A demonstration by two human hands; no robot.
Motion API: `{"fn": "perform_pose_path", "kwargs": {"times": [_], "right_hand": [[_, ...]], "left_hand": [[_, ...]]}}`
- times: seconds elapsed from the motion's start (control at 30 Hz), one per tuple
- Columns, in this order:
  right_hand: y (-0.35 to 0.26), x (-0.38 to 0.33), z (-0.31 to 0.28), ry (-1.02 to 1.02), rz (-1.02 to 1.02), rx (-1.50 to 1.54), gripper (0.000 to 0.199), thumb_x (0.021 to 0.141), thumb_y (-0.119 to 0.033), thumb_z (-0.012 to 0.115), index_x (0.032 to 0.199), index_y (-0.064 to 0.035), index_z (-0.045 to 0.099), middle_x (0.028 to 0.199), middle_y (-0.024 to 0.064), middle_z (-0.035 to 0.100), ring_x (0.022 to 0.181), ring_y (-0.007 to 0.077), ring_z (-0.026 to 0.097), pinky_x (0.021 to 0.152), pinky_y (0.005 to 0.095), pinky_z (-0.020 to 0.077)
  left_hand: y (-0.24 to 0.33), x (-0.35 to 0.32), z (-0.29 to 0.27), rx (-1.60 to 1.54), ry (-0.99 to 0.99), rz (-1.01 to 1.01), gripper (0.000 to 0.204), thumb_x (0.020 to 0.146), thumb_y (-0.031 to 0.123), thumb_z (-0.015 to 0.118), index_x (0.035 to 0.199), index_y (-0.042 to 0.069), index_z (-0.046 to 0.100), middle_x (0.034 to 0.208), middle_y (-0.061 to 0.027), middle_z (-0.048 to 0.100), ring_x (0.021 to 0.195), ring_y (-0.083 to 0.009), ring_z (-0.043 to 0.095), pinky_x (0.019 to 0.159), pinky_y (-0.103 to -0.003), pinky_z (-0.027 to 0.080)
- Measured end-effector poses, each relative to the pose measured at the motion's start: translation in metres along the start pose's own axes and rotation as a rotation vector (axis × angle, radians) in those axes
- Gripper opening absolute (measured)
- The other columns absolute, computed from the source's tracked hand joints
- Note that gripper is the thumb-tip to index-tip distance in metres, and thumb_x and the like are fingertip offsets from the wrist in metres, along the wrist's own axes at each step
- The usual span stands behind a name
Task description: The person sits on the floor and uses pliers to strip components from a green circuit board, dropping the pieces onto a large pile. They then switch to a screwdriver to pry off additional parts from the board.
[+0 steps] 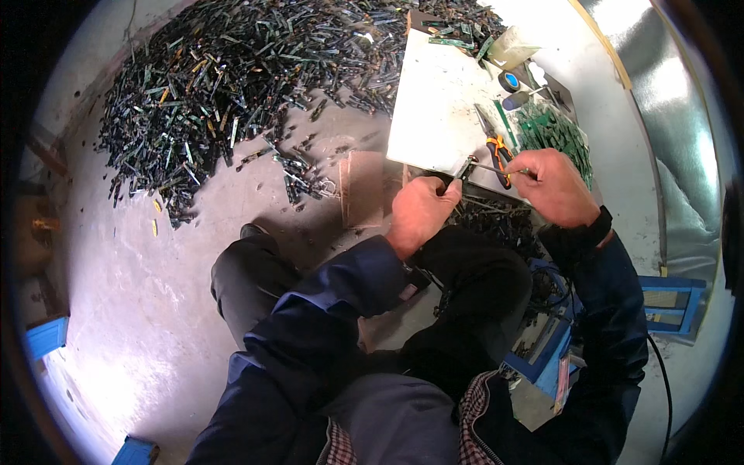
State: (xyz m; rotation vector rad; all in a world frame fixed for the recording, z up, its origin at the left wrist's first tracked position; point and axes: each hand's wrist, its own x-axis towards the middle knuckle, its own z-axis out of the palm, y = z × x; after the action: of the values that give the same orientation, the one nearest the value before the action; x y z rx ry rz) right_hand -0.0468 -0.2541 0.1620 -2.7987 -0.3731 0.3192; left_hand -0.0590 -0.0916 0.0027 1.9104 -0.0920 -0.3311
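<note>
My left hand is closed at the near edge of a white board, pinching a small dark strip-like part between thumb and forefinger. My right hand is closed around a thin metal rod-shaped tool. The tool points left, and its tip meets or lies right beside the part; its exact kind is too small to tell. Just beyond the tool, pliers with orange and black handles lie on the board. A heap of green circuit-board strips is near my right hand.
A huge heap of dark strip-like parts covers the floor at the far left. On the board's far right are a tape roll, a dark-handled tool and a translucent container. More dark parts lie below the board. Blue frames stand at right.
</note>
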Motion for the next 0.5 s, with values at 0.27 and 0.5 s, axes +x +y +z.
{"fn": "perform_pose_path", "kwargs": {"times": [0.27, 0.5], "right_hand": [[-0.024, 0.021, -0.002, -0.097, 0.027, -0.267, 0.006, 0.073, -0.006, 0.056, 0.07, -0.0018, 0.06, 0.072, 0.0197, 0.06, 0.072, 0.0393, 0.059, 0.064, 0.0458, 0.0461], [-0.034, 0.034, -0.005, -0.125, -0.003, -0.471, 0.008, 0.072, -0.007, 0.057, 0.071, -0.0041, 0.064, 0.071, 0.0209, 0.061, 0.076, 0.0396, 0.061, 0.069, 0.0473, 0.0483]], "left_hand": [[-0.004, 0.0, 0.009, 0.052, 0.061, 0.043, 0.047, 0.088, 0.043, 0.054, 0.068, 0.002, 0.062, 0.066, -0.02, 0.06, 0.068, -0.0387, 0.061, 0.063, -0.045, 0.048], [-0.007, 0.001, 0.014, -0.01, 0.046, 0.078, 0.05, 0.088, 0.043, 0.056, 0.066, -0.002, 0.06, 0.065, -0.0236, 0.057, 0.064, -0.0411, 0.058, 0.058, -0.045, 0.046]]}}
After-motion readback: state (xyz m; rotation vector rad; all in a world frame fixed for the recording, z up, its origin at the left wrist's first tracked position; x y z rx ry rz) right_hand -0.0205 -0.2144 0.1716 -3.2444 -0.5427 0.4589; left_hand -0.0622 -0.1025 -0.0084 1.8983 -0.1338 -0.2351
